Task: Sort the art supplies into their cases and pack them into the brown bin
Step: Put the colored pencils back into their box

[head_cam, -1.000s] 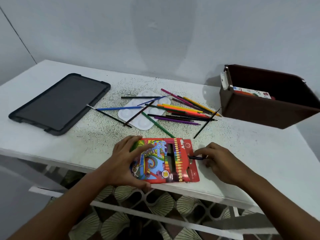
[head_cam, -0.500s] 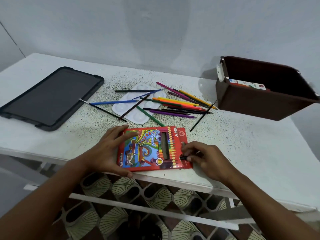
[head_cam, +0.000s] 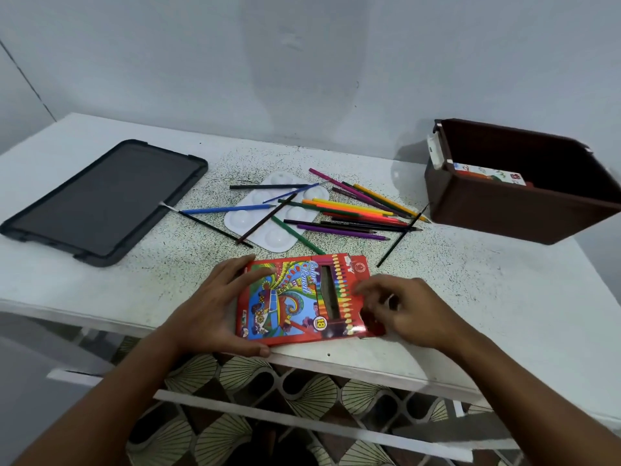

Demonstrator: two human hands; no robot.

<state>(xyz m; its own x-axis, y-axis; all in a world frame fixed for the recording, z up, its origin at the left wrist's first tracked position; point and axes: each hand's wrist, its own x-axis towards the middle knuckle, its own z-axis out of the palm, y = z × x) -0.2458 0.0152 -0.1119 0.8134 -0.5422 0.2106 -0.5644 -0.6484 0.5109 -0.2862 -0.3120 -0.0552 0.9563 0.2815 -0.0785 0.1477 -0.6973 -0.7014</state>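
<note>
The left hand (head_cam: 215, 311) grips the red pencil box (head_cam: 295, 297) flat on the counter (head_cam: 504, 297). The blurred right hand (head_cam: 406, 307) works at the box's open end; I cannot tell its grip. Best to steady the box so pencils slide in.

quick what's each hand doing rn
Left hand: grips the pencil box by its left end.
Right hand: at the box's right end, blurred; cannot tell.

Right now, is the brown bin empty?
No. The brown bin already holds a printed box against its far wall.
</note>
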